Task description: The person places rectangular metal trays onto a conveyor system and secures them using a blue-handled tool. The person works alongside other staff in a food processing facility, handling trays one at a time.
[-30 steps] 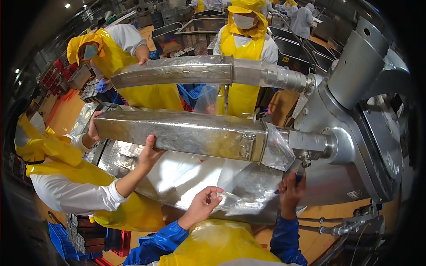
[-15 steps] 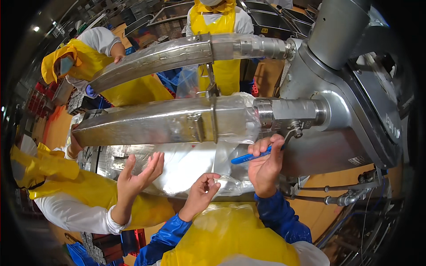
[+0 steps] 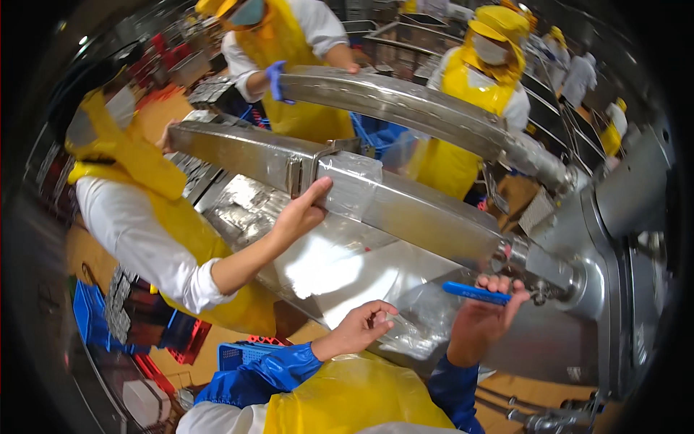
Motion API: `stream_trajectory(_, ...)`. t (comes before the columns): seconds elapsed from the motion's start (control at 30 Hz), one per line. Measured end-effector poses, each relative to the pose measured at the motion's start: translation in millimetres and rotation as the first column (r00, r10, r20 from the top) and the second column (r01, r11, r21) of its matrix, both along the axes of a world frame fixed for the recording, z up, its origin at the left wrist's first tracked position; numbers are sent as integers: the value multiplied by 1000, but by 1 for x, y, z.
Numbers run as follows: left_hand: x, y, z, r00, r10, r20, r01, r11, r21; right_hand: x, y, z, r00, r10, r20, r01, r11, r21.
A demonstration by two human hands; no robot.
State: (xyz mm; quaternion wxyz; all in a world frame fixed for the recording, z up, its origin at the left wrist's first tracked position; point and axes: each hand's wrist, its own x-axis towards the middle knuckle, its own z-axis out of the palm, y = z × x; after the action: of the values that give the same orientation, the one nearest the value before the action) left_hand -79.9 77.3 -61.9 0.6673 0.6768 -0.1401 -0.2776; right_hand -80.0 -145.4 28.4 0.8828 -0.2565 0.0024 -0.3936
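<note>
My right hand (image 3: 480, 327) has its fingers wrapped over the blue handle (image 3: 476, 292) of a valve lever on the metal pipe. My left hand (image 3: 356, 330) is loosely curled, thumb and index apart, beside clear plastic film (image 3: 413, 327) over the steel table; I see nothing held in it. Above my hands runs a long rectangular steel tube (image 3: 434, 220) joined to the valve. Over its left part sits a steel sleeve (image 3: 246, 155) with a latch and clear film at its end. A co-worker's hand (image 3: 305, 210) touches the film by the latch.
A second, curved steel tube (image 3: 405, 98) runs behind, with a co-worker's blue-gloved hand (image 3: 276, 81) at its end. The grey machine body (image 3: 614, 253) stands at right. Co-workers in yellow aprons are left and across. Blue crates (image 3: 249, 354) sit low at left.
My view has turned. The sleeve has slid left, away from the valve, baring the tube. The co-worker's raised hand has come onto the film. My right hand stays on the blue handle.
</note>
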Motion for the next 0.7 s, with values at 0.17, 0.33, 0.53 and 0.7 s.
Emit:
stream_trajectory(0.17, -2, 4, -6, 999, 22, 26, -20, 998, -53, 1, 0, -1, 1000, 4, -6, -4, 1000, -16)
stream_trajectory(0.33, -4, 8, -5, 1000, -4, 18, 5, 999, -51, 4, 0, -4, 998, -54, -44, 52, 997, -53)
stream_trajectory(0.53, -6, 10, -10, 1000, -17, 23, 18, 998, -56, -49, -106, -85, 943, 53, -329, -214, 854, -474)
stream_trajectory(0.7, -6, 11, -18, 990, 45, 133, -36, 997, -69, -78, -109, -66, 560, -605, -567, -201, 565, -801)
